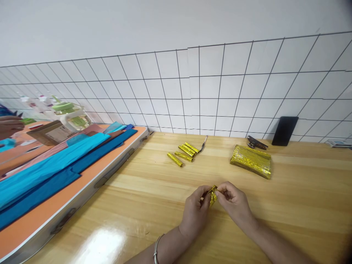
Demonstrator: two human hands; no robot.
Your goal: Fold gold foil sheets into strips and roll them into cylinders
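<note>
Between my two hands is a crumpled piece of shiny gold foil [213, 198], held just above the wooden table. My left hand [196, 209] is closed around its left side, fingers curled. With thumb and fingertips my right hand [233, 200] pinches its upper right edge. Beyond them lie several rolled gold foil strips [175, 160], side by side, with a pen [204, 143] touching the rightmost ones. A flat stack of gold foil sheets [250, 161] rests to the right, behind my right hand.
A black stapler [257, 143] lies behind the stack, and a black phone [285, 131] leans on the tiled wall. At left, an orange-topped table [90, 176] bears blue cloth-like strips [55, 161], a cardboard box [51, 132] and a green-lidded bottle [72, 116]. Another person's hand [11, 125] shows at far left.
</note>
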